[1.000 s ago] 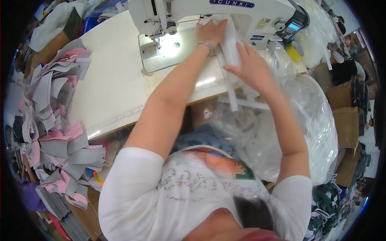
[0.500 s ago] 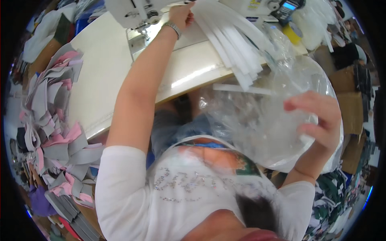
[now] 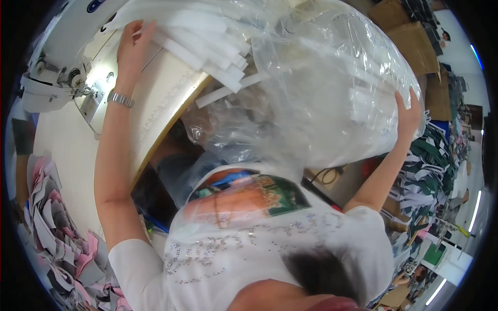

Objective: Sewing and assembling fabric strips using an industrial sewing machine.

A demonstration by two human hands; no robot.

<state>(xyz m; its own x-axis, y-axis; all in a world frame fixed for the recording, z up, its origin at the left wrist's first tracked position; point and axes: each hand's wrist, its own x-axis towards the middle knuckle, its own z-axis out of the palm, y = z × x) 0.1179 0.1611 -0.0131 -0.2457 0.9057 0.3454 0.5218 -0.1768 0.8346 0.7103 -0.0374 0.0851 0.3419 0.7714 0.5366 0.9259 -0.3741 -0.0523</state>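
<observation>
My left hand (image 3: 134, 52), with a metal watch at its wrist, has its fingers curled on a bundle of flat white strips (image 3: 192, 41) lying over the table edge beside the white sewing machine (image 3: 46, 88). My right hand (image 3: 407, 116) grips the right side of a large clear plastic bag (image 3: 332, 98), which bulges with pale contents hard to make out. A loose white strip (image 3: 228, 90) lies across the bag's left part, just off the table edge.
The pale tabletop (image 3: 62, 166) has piles of grey and pink cut pieces (image 3: 52, 228) at its left. Cardboard boxes (image 3: 415, 46) stand behind the bag at the right, above a heap of dark green and white fabric (image 3: 430, 171). Another person (image 3: 402, 280) is partly visible at lower right.
The view has swung rightward, putting the machine at the far left. My right hand has left the strips and moved out to the bag's right side. My left hand remains at the strips.
</observation>
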